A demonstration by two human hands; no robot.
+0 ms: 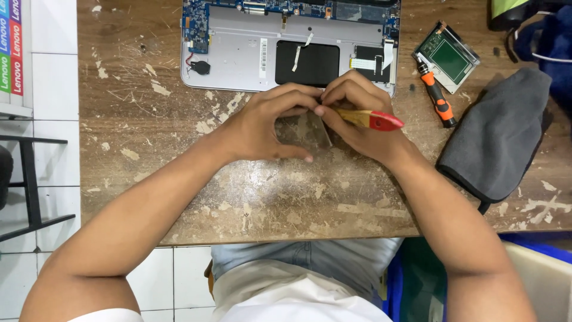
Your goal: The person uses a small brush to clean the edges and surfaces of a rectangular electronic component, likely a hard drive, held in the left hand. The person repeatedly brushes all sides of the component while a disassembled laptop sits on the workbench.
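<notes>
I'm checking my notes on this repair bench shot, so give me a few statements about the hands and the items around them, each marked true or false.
1. The right hand holds a brush with a red-tipped wooden handle. True.
2. The orange screwdriver is in the left hand. False: it lies on the table, right of the hands, untouched.
3. The opened laptop base lies beyond the hands, its circuit board exposed. True.
4. The grey cloth covers the laptop. False: it lies on the table to the right, apart from it.
5. Both hands meet over a small flat grey piece. True.
</notes>
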